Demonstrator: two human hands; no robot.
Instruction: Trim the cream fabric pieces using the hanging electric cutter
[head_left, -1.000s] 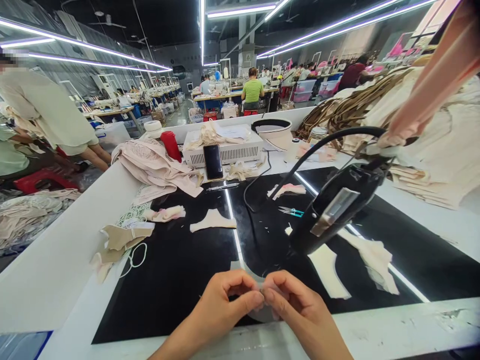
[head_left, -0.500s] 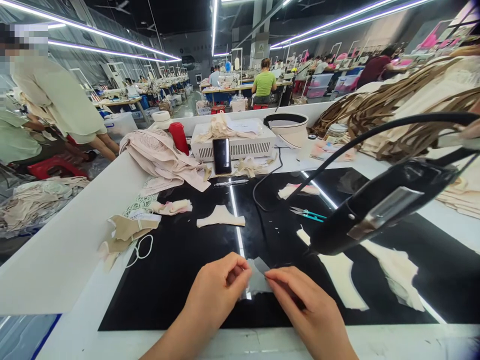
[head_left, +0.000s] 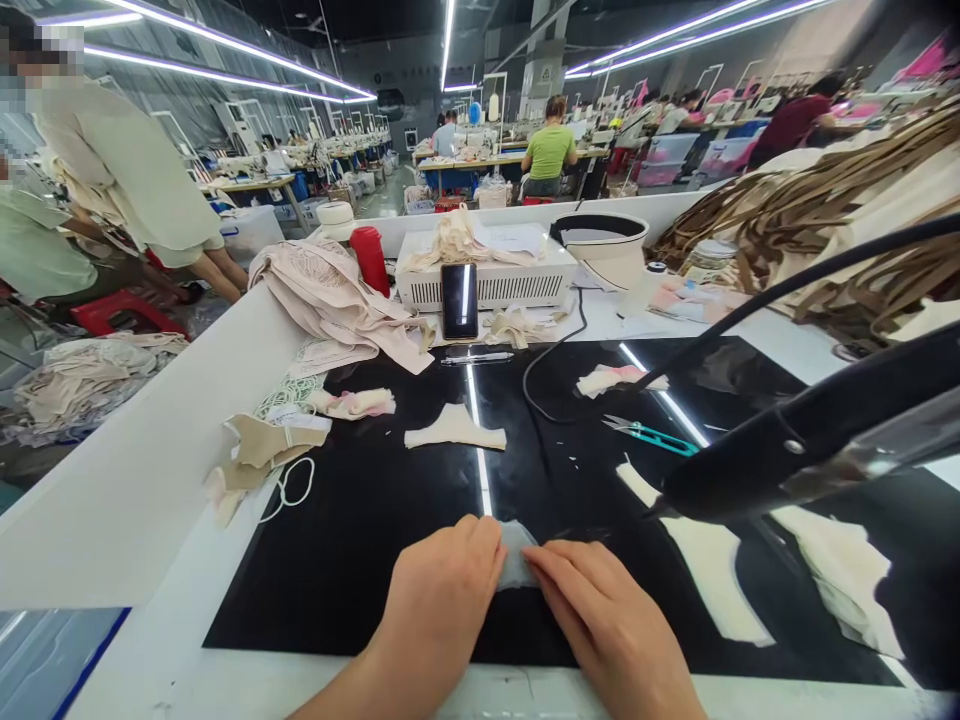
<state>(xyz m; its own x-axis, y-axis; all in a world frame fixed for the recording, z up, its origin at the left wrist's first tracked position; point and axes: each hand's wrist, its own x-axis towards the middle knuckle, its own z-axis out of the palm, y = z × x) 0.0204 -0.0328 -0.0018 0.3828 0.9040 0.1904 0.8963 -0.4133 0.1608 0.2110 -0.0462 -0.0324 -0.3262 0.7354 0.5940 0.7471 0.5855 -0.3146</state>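
Forward points sheer fabric (head_left: pixel 516 556), exposed between left hand (head_left: pixel 444 590) and right hand (head_left: pixel 606 605).

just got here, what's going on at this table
Someone's bare left hand and right hand are working close together at the near edge of a glossy black work surface, fingers on a small, sheer greyish piece of material between them. Cream fabric piece lies flat beyond the hands, and teal-handled snips rest farther right. A black handheld tool with a cable reaches in from the right, its tip over the surface; whoever holds it is out of view.
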